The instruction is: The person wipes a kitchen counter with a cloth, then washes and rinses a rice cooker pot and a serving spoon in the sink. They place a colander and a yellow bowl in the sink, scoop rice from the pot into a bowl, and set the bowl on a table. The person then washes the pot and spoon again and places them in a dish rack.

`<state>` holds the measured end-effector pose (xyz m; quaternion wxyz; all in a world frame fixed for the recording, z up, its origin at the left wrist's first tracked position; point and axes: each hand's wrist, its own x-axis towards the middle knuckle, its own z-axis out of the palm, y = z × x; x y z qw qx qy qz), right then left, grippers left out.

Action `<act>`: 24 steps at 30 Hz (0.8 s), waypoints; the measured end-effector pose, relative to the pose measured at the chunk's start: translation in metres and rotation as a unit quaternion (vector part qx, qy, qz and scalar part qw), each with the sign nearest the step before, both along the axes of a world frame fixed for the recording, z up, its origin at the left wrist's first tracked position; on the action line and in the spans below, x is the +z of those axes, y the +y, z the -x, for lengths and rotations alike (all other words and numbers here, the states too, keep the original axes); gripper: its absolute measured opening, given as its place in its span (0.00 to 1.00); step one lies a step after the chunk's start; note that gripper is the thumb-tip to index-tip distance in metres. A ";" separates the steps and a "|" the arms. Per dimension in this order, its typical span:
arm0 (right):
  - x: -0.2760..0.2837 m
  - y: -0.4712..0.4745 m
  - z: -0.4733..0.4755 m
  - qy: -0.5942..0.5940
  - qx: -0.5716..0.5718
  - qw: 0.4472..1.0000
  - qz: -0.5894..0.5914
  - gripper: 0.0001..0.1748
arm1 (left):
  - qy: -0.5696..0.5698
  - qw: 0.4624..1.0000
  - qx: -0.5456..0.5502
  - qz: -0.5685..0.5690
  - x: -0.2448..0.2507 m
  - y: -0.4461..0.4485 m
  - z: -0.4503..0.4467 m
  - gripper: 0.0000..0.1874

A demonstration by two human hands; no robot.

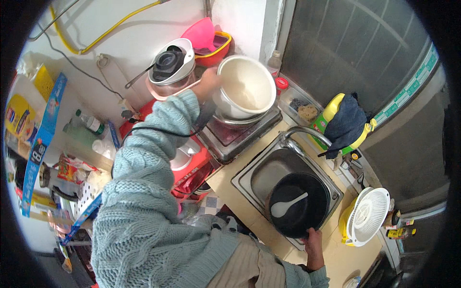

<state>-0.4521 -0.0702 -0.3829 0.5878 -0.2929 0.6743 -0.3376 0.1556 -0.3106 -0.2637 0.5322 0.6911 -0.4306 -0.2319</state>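
Observation:
My left hand (209, 85), blurred, is at the left rim of a deep white bowl (248, 84), and its fingers seem to close on that rim. The bowl leans towards me above a metal pan (234, 120) on the stove (237, 138). My right hand (312, 239) grips the near edge of a round black pan (299, 219). That pan lies over the stainless steel sink (266, 167), covering its right part. Inside the pan rests a white spoon (288, 205). The tap (302, 131) arches over the far side of the sink.
At the back stand a white colander with black ware (169, 61) and a pink basin (200, 34). A dark cloth (345, 122) drapes over yellow-green bottles behind the sink. To the right is a white strainer basket (371, 216). A black cord (162, 130) crosses my left sleeve.

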 end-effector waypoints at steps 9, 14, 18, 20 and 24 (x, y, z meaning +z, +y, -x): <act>0.015 -0.040 -0.045 -0.068 0.033 0.995 -0.067 0.16 | -0.182 0.959 -0.092 0.197 0.113 0.046 0.089 0.13; 0.017 -0.065 -0.067 -0.077 0.114 0.987 -0.078 0.17 | -0.257 0.943 -0.129 0.170 0.131 0.090 0.164 0.13; 0.018 -0.069 -0.077 -0.144 0.101 0.981 -0.083 0.14 | -0.359 0.888 -0.176 0.227 0.116 0.120 0.214 0.05; 0.018 -0.066 -0.080 -0.139 0.103 0.982 -0.073 0.14 | -0.421 0.840 -0.195 0.282 0.106 0.135 0.232 0.05; 0.020 -0.058 -0.082 -0.148 0.081 0.984 -0.051 0.13 | -0.488 0.760 -0.264 0.339 0.097 0.157 0.247 0.08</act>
